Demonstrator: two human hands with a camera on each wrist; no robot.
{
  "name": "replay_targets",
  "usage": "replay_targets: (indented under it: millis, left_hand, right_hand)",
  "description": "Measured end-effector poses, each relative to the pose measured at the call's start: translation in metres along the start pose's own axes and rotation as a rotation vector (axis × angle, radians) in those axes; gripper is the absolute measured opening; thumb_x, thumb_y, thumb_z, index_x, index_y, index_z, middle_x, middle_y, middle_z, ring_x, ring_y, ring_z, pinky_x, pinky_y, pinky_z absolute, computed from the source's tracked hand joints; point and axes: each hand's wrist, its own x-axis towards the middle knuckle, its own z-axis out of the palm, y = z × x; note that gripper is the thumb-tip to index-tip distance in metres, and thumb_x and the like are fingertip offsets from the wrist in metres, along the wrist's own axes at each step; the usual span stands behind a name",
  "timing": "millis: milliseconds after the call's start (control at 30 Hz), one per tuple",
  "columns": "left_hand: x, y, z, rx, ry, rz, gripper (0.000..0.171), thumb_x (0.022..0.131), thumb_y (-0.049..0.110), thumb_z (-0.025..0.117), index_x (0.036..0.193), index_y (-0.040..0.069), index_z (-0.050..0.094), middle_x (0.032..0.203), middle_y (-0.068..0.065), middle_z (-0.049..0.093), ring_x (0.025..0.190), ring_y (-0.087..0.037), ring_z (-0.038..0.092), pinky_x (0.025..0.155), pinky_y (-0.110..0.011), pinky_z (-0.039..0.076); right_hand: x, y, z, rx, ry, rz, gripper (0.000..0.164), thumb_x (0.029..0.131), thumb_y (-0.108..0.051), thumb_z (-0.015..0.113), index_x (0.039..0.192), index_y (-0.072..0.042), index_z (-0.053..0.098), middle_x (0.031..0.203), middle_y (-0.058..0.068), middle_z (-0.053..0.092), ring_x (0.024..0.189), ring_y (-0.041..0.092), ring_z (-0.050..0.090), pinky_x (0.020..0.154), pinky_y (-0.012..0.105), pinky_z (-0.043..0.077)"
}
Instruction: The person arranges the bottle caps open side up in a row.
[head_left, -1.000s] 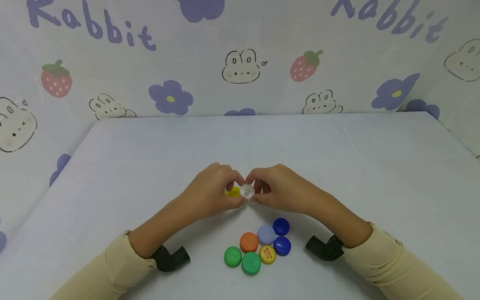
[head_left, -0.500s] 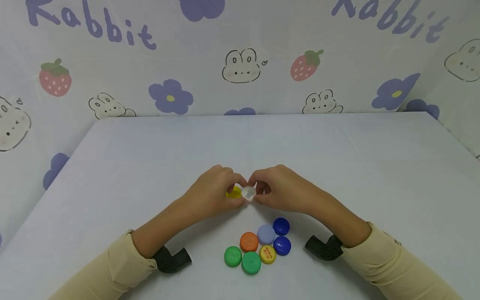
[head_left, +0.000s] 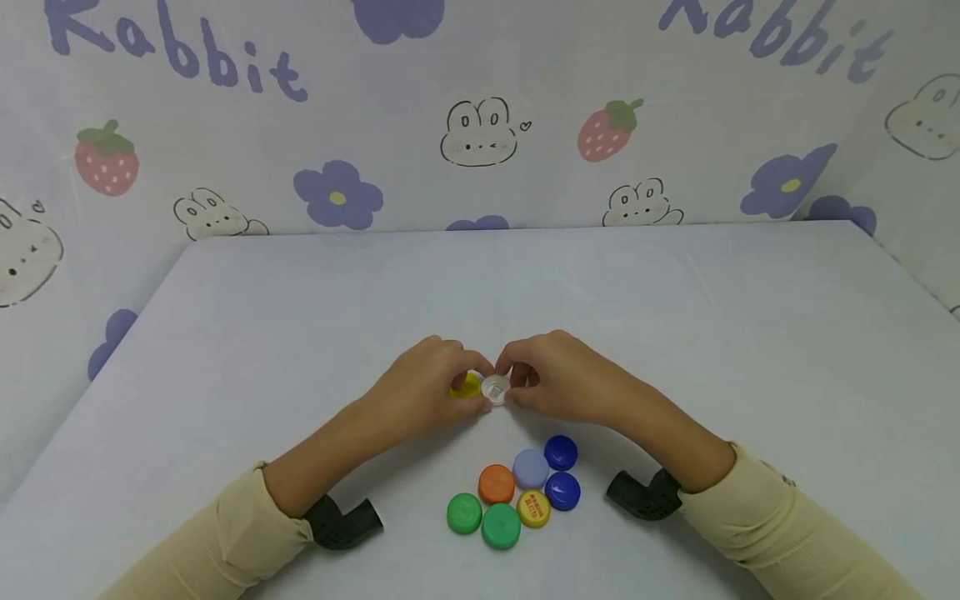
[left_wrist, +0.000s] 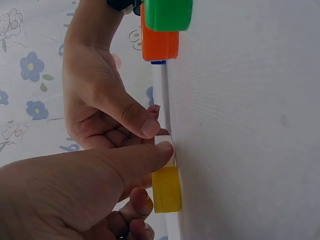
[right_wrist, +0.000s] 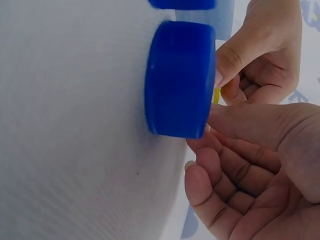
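A small whitish, translucent bottle cap (head_left: 496,390) lies hollow side up between my hands in the head view. My left hand (head_left: 431,385) holds its left side between thumb and forefinger. From the right, my right hand (head_left: 566,379) pinches it with thumb and forefinger. Directly left of it is a yellow cap (head_left: 468,387), partly covered by the left fingers. The left wrist view shows the yellow cap (left_wrist: 166,190) against the white cap (left_wrist: 163,138), both at the table surface. In the right wrist view a blue cap (right_wrist: 181,80) hides the white one.
Nearer the body lies a cluster of caps: an orange cap (head_left: 497,484), a light blue cap (head_left: 531,469), two dark blue caps (head_left: 562,491), a yellow cap with red print (head_left: 534,508) and two green caps (head_left: 501,527). Black wrist devices (head_left: 345,522) sit under both forearms.
Both hands have lowered slightly toward the body with the white cap, which now looks flatter. The yellow cap beside it and the cluster of caps have stayed put.
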Motion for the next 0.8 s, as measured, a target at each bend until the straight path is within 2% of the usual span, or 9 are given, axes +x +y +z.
replay_targets:
  millis: [300, 800]
  left_hand:
    - [0.0007, -0.0001, -0.0015, 0.007, -0.004, 0.009, 0.028, 0.087, 0.013, 0.081, 0.113, 0.007, 0.077, 0.069, 0.003, 0.054, 0.075, -0.018, 0.050, 0.067, -0.030, 0.040]
    - [0.0004, 0.0008, -0.0027, -0.007, -0.018, -0.014, 0.031, 0.087, 0.016, 0.081, 0.115, 0.006, 0.076, 0.067, 0.004, 0.052, 0.078, -0.019, 0.051, 0.067, -0.030, 0.042]
  right_hand:
    - [0.0010, -0.0011, -0.0013, -0.018, 0.014, 0.048, 0.013, 0.087, -0.005, 0.080, 0.098, -0.004, 0.073, 0.078, -0.003, 0.065, 0.073, 0.013, 0.058, 0.069, 0.027, 0.052]
    - [0.0028, -0.0008, -0.0019, -0.013, 0.020, 0.063, 0.011, 0.087, -0.010, 0.082, 0.089, -0.007, 0.072, 0.074, -0.004, 0.062, 0.070, 0.012, 0.055, 0.067, 0.027, 0.050]
